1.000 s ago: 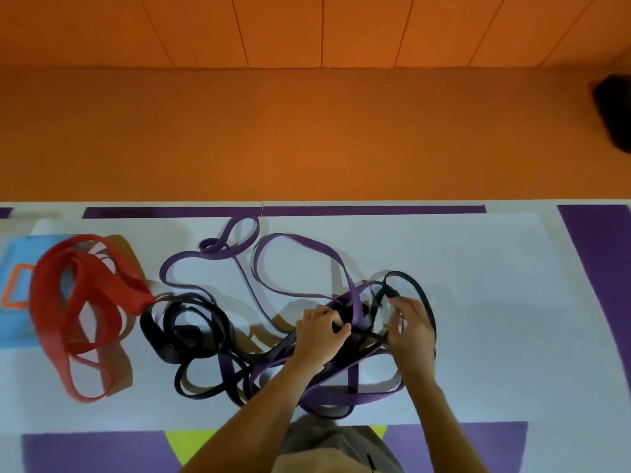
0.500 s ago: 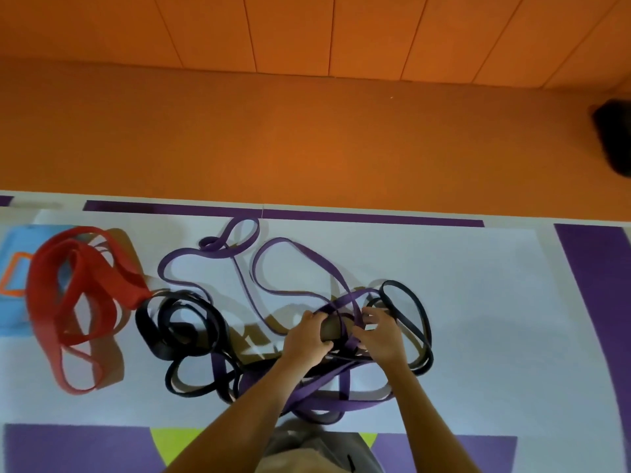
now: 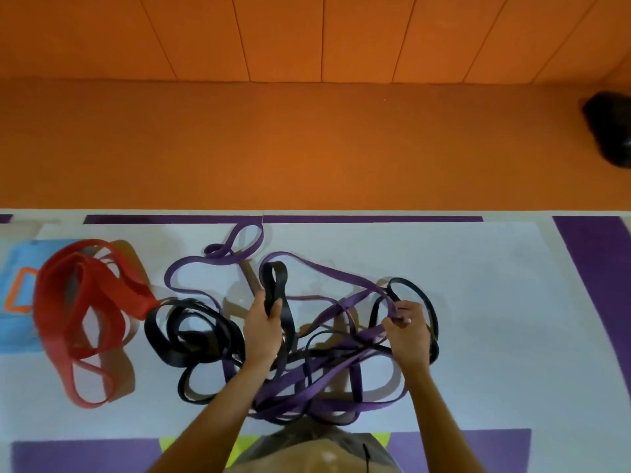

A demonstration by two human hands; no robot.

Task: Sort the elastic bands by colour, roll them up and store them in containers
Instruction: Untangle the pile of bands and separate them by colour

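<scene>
A tangle of purple bands (image 3: 327,380) and black bands (image 3: 191,336) lies on the white mat (image 3: 495,319) in front of me. My left hand (image 3: 264,327) grips a black band, whose loop (image 3: 275,279) stands up above the fist. My right hand (image 3: 408,331) pinches a purple band at the right of the tangle, beside a black loop (image 3: 415,291). Red bands (image 3: 82,312) lie in a separate heap at the left.
An orange floor and wall (image 3: 307,141) lie beyond the mat's far edge. A black object (image 3: 611,128) sits at the far right. A light blue patch (image 3: 13,302) with an orange outline is at the left edge. Purple mat panels border the white area.
My left hand has lifted a black band loop up and to the left out of the tangle. My right hand has moved right and now pinches a purple band.
</scene>
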